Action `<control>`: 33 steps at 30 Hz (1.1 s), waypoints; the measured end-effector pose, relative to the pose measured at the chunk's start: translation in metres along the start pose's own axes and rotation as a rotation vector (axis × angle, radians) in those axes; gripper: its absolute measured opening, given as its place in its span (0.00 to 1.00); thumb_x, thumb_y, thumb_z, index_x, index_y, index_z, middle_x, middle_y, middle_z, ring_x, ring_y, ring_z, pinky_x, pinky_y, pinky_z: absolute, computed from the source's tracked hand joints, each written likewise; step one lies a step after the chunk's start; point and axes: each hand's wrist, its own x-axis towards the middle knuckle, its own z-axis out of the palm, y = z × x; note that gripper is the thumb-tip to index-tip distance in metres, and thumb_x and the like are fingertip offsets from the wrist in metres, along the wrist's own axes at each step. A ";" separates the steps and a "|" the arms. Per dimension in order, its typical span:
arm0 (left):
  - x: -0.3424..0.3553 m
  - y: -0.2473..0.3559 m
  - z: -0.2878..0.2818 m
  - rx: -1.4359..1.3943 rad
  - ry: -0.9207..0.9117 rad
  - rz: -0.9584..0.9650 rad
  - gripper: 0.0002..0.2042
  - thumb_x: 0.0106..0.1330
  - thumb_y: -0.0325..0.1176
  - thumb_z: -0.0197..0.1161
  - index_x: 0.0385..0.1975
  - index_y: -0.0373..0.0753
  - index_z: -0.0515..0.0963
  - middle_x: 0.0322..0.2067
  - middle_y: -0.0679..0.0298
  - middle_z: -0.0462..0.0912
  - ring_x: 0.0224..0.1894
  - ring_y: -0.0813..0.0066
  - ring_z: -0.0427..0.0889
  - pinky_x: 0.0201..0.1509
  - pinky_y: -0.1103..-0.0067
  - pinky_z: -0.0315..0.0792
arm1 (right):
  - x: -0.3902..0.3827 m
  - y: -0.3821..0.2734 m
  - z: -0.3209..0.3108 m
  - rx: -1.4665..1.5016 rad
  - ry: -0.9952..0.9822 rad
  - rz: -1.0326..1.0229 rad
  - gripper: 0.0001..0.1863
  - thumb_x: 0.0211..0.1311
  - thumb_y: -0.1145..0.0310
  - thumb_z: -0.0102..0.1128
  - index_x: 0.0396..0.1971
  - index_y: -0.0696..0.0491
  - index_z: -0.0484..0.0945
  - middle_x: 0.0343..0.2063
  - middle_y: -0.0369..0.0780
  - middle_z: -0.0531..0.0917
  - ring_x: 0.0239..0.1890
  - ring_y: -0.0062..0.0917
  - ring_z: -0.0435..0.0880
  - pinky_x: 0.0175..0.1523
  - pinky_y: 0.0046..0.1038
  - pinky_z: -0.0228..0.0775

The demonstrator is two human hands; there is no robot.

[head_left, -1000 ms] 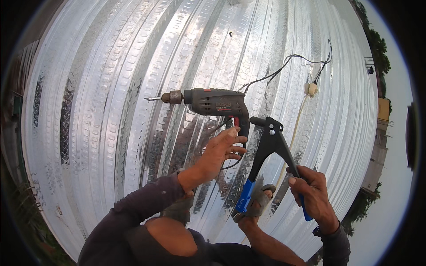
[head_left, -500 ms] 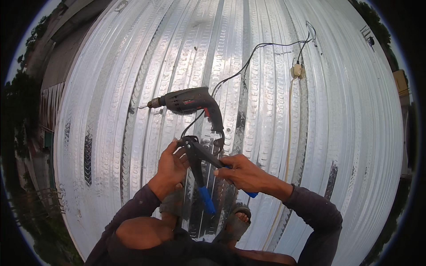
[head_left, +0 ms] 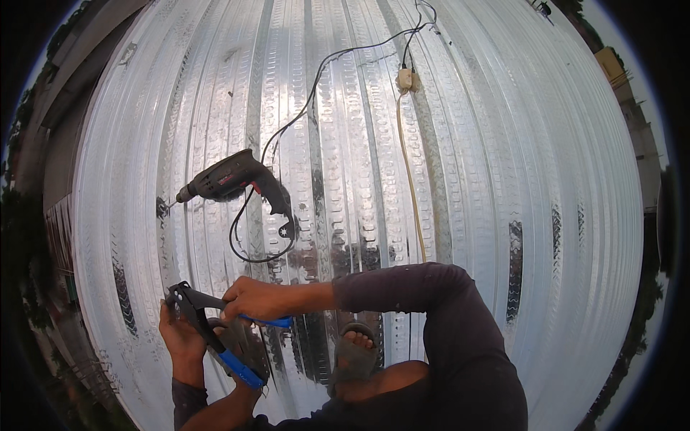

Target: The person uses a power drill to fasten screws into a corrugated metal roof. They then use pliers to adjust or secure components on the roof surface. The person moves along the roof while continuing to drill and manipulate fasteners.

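Low on the left I hold a black hand riveter (head_left: pixel 198 315) with blue grips, its two handles spread apart. My left hand (head_left: pixel 180 332) is closed around its head end, partly behind it. My right hand (head_left: pixel 257 299) grips the upper handle, and the lower handle angles down between my arms. Above them a dark corded drill (head_left: pixel 237 175) with red details lies on its side on the ribbed metal roof (head_left: pixel 532 144), its bit pointing left and its black cable looped beside it.
A beige connector (head_left: pixel 405 78) joins black cables to a yellowish cord running down the roof. My sandalled foot (head_left: pixel 353 353) stands below my right arm. Weathered neighbouring roofs (head_left: pixel 72 108) and dark foliage lie past the left edge, buildings (head_left: pixel 612 66) past the right.
My left hand has gone from beside the drill's handle onto the riveter's head. Both hands and the riveter have moved down and left, away from the drill.
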 end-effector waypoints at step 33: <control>0.140 -0.045 -0.174 -0.552 0.187 -0.465 0.23 0.73 0.45 0.54 0.54 0.29 0.73 0.49 0.47 0.82 0.48 0.56 0.84 0.53 0.64 0.79 | 0.163 0.000 0.113 -0.507 0.352 0.679 0.13 0.69 0.65 0.57 0.30 0.60 0.77 0.17 0.34 0.72 0.15 0.16 0.70 0.21 0.23 0.61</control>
